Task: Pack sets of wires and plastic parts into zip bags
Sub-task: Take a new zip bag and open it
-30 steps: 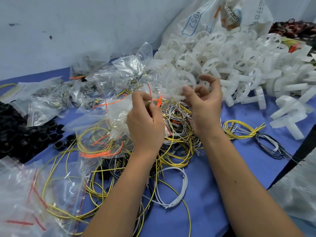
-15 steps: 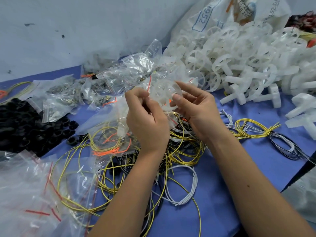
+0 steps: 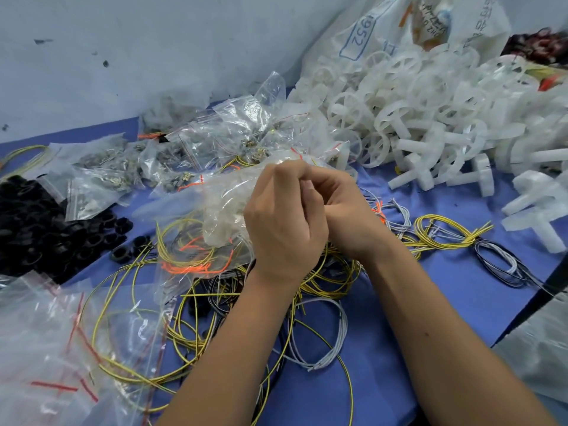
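My left hand [image 3: 284, 222] and my right hand [image 3: 341, 210] are pressed together at the middle of the view, both pinching the edge of a clear zip bag [image 3: 227, 207] that hangs to the left of them. The bag's contents look pale and are hard to make out. Under my wrists lies a tangle of yellow wires [image 3: 184, 250] with grey and black ones. A coil of yellow wire [image 3: 445, 232] and a black-and-white wire bundle [image 3: 498, 259] lie to the right. A big heap of white plastic parts [image 3: 415, 118] fills the back right.
Filled small zip bags [image 3: 172, 158] are piled at the back against the wall. Black plastic rings [image 3: 40, 226] are heaped at the left. Empty zip bags [image 3: 46, 348] with red strips lie at the front left. A printed white sack [image 3: 399, 29] stands behind the white parts.
My hands have closed together on the bag's edge; a moment ago they were apart with fingers spread. The view has shifted slightly.
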Action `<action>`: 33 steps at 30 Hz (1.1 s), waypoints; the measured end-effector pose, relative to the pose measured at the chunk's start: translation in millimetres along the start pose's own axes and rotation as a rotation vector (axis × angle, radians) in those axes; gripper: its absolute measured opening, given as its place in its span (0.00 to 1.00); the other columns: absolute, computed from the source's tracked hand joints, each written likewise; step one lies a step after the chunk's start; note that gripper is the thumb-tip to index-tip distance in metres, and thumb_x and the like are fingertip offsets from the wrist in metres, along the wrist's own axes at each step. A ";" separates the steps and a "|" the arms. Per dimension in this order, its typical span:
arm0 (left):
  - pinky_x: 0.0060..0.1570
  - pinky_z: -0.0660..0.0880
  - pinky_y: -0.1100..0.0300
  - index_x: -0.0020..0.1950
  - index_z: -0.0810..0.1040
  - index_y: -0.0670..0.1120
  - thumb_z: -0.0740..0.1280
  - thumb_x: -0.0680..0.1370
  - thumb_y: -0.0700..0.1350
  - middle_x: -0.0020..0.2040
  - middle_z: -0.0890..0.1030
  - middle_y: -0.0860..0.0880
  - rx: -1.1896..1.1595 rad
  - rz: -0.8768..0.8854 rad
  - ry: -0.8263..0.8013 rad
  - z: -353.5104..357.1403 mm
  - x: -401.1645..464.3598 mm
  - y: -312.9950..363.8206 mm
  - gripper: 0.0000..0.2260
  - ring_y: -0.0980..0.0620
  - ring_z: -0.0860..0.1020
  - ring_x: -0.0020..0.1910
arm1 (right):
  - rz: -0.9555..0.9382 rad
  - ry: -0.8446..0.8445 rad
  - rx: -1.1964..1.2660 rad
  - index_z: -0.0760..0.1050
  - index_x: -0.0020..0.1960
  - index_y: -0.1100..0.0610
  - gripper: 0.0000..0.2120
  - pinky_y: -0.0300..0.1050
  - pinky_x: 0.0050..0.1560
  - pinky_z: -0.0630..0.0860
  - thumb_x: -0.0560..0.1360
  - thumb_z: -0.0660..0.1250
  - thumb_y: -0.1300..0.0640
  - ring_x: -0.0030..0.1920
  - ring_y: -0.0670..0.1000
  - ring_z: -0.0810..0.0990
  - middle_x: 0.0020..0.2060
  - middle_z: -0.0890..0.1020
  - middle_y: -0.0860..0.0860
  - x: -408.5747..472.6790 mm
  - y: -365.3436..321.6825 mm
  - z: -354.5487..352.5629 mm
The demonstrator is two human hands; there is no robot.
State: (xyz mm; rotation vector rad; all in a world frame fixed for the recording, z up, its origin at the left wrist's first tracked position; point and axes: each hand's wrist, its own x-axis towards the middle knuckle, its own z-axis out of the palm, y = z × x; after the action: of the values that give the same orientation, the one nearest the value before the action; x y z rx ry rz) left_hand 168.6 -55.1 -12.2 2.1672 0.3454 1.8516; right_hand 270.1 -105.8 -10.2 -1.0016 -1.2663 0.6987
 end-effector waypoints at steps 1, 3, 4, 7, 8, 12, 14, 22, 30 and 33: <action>0.40 0.70 0.51 0.53 0.68 0.45 0.61 0.78 0.35 0.40 0.77 0.43 0.001 0.018 -0.003 0.9 -0.5 1.5 0.07 0.43 0.75 0.40 | 0.006 -0.015 -0.025 0.78 0.49 0.64 0.06 0.36 0.41 0.74 0.77 0.67 0.73 0.40 0.44 0.77 0.38 0.80 0.47 0.0 -0.7 0.3; 0.40 0.70 0.51 0.53 0.68 0.45 0.61 0.78 0.35 0.40 0.77 0.44 0.011 0.039 -0.014 2.2 -2.4 2.1 0.08 0.45 0.74 0.40 | 0.028 -0.054 -0.165 0.74 0.42 0.55 0.11 0.32 0.39 0.70 0.77 0.65 0.70 0.37 0.39 0.72 0.35 0.76 0.42 1.3 -3.1 4.6; 0.40 0.70 0.50 0.54 0.68 0.46 0.61 0.78 0.36 0.40 0.77 0.44 0.009 0.024 -0.015 2.7 -3.5 1.1 0.07 0.45 0.74 0.41 | 0.036 -0.078 -0.220 0.72 0.40 0.52 0.14 0.30 0.37 0.69 0.76 0.63 0.70 0.35 0.37 0.71 0.33 0.75 0.40 2.2 -4.8 6.6; 0.40 0.74 0.47 0.54 0.68 0.48 0.60 0.79 0.38 0.41 0.78 0.46 -0.024 -0.115 0.007 1.2 -3.8 -4.1 0.07 0.43 0.76 0.39 | 0.106 -0.108 -0.153 0.75 0.38 0.51 0.17 0.34 0.36 0.70 0.79 0.62 0.70 0.34 0.39 0.73 0.31 0.78 0.41 3.4 -8.0 11.6; 0.40 0.74 0.46 0.54 0.68 0.49 0.60 0.80 0.39 0.41 0.78 0.46 -0.035 -0.154 0.023 0.5 -3.0 -6.0 0.07 0.43 0.77 0.39 | 0.133 -0.070 -0.097 0.77 0.39 0.53 0.17 0.38 0.34 0.69 0.81 0.62 0.69 0.33 0.44 0.74 0.31 0.78 0.43 3.4 -8.0 13.4; 0.38 0.73 0.49 0.54 0.69 0.50 0.61 0.80 0.39 0.38 0.76 0.50 -0.074 -0.279 0.090 1.3 -0.9 -10.3 0.06 0.48 0.77 0.37 | 0.174 0.000 -0.075 0.81 0.41 0.51 0.18 0.40 0.30 0.67 0.85 0.61 0.64 0.32 0.49 0.72 0.32 0.77 0.49 4.3 -4.3 15.3; 0.37 0.72 0.55 0.54 0.69 0.49 0.61 0.80 0.39 0.36 0.75 0.50 -0.091 -0.276 0.101 1.2 -1.1 -11.0 0.06 0.52 0.75 0.36 | 0.166 -0.086 -0.173 0.79 0.41 0.52 0.19 0.35 0.36 0.71 0.84 0.60 0.69 0.34 0.40 0.75 0.32 0.79 0.41 4.8 -3.2 14.3; 0.40 0.71 0.63 0.54 0.69 0.47 0.61 0.80 0.33 0.39 0.74 0.50 -0.199 -0.119 0.023 -5.4 9.1 -2.0 0.09 0.52 0.75 0.37 | 0.244 -0.265 -0.379 0.69 0.39 0.49 0.24 0.27 0.41 0.70 0.77 0.61 0.78 0.37 0.32 0.73 0.37 0.72 0.43 11.4 -14.6 17.1; 0.36 0.69 0.62 0.53 0.71 0.39 0.61 0.78 0.30 0.36 0.71 0.55 -0.162 -0.108 0.144 -37.9 49.9 -2.5 0.07 0.56 0.72 0.34 | 0.305 -0.143 -0.077 0.77 0.45 0.59 0.16 0.47 0.46 0.74 0.80 0.57 0.76 0.44 0.47 0.75 0.38 0.80 0.47 28.8 -10.3 56.9; 0.33 0.66 0.63 0.51 0.71 0.38 0.61 0.78 0.30 0.34 0.69 0.52 -0.083 -0.036 0.124 -56.9 67.2 -4.3 0.05 0.56 0.70 0.32 | 0.275 -0.140 0.113 0.78 0.52 0.60 0.17 0.46 0.49 0.77 0.80 0.56 0.77 0.45 0.49 0.79 0.41 0.82 0.51 37.4 -9.8 90.9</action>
State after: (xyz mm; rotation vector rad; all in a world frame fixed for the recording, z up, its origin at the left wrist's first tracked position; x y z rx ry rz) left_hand 122.8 -24.8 56.7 1.9847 0.3248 1.9496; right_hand 187.9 -57.3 15.0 -1.0584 -1.2059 1.0572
